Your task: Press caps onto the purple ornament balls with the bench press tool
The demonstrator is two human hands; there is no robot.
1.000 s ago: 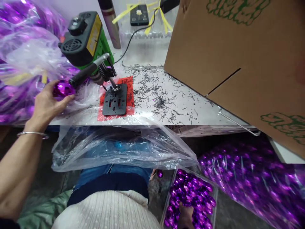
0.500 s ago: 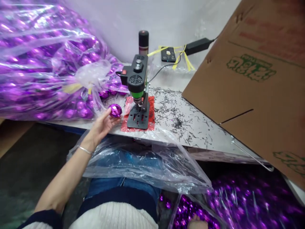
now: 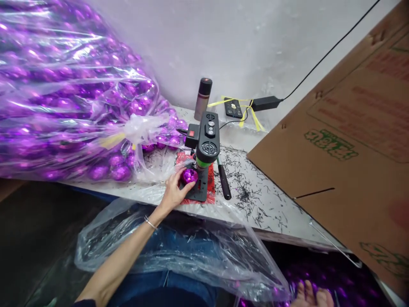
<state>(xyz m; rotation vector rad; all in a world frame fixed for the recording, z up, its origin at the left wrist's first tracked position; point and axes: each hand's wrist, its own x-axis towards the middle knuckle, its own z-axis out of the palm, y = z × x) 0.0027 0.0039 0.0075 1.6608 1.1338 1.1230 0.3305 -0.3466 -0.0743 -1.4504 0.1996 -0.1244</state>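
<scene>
My left hand (image 3: 175, 190) is closed around a shiny purple faceted ball (image 3: 191, 175). It holds the ball over the black slotted base plate (image 3: 200, 194) of a small bench drill press (image 3: 208, 143), just below the drill head. The drill's black lever handle (image 3: 224, 182) points down on the right, with no hand on it. At the lower right edge my right hand (image 3: 312, 297) shows only in part, its fingers raised and apart. No object is visible in it, and more purple balls are dimly seen behind.
Big clear bags (image 3: 76, 102) of purple balls fill the left. A tilted cardboard box (image 3: 345, 170) covers the right. Dark shavings (image 3: 246, 194) litter the white table around a red sheet (image 3: 211, 181). Clear plastic film (image 3: 179, 256) hangs over the table's front edge. A spray can (image 3: 203, 99) stands behind.
My left hand has carried the purple ball rightward from beside the bags to under the drill. My right hand has risen out of the tub of balls. The view has swung upward and left.
</scene>
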